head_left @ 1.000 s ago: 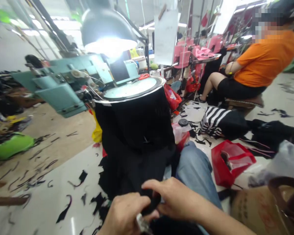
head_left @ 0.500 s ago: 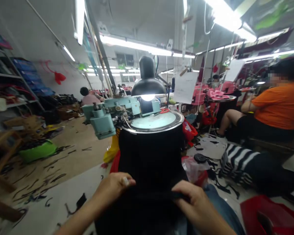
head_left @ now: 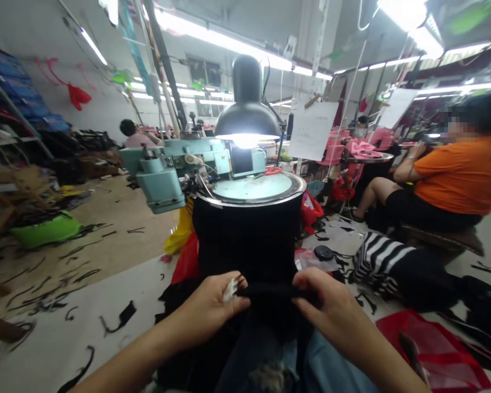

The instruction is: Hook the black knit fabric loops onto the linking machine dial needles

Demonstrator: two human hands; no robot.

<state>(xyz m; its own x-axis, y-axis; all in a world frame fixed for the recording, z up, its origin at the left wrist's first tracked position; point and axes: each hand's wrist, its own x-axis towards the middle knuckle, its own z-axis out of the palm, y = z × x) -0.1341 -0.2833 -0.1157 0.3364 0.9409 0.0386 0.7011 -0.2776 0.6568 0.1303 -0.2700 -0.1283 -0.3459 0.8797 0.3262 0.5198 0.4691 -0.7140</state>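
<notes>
Bright strip lights are shining over a cluttered workshop, where a lime-green tub (head_left: 45, 232) is sitting at far left near black fabric offcuts (head_left: 126, 314) littering the floor. Rightward, a teal linking machine (head_left: 159, 185) is standing with a yellow bag (head_left: 180, 232) hanging just below it. The left hand (head_left: 229, 297), white wrap (head_left: 230, 290) on a finger, is pinching the left end of a black fabric edge (head_left: 270, 291) between thumb and fingers.

Above, a black desk lamp (head_left: 247, 123) is aiming its shade downward, presumably so that light is falling on the round dial (head_left: 257, 188), where red-handled scissors (head_left: 273, 171) are lying at the back, probably for easy reach. Black cloth (head_left: 247, 234) is hanging lengthwise from the dial's rim, which seems to be bearing it.

The fabric edge is lying low at centre, over blue jeans (head_left: 319, 355), its long axis running sideways, nearly level. The right hand (head_left: 309, 295) is clamping the other end; gripping from 2 sides is apparently holding it straight.

Farther right, a striped garment (head_left: 380, 262) is lying near a red bag (head_left: 437, 355), and a co-worker in orange (head_left: 454, 177) is sitting beyond.
</notes>
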